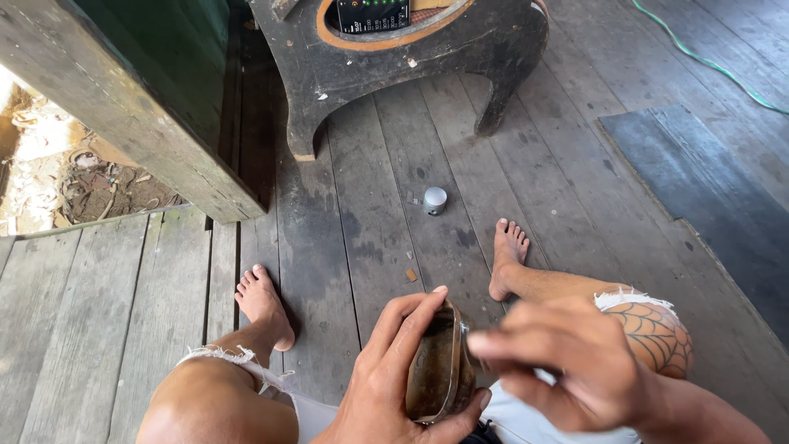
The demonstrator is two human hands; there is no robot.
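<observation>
My left hand (393, 374) grips a rusty brown oval metal piece (438, 367) on edge, fingers over its top and thumb under its bottom. My right hand (567, 362) is blurred just to the right of the piece, fingers pinched at its rim; something thin may be between them, but the blur hides it. I sit over a worn plank floor (362, 205) with both bare feet resting on it, knees bent.
A small grey cylindrical cap (435, 200) lies on the planks ahead. A dark wooden speaker box (394, 57) stands at the back, a slanted wooden post (123, 107) on the left, a dark mat (699, 197) and a green cable (699, 57) on the right.
</observation>
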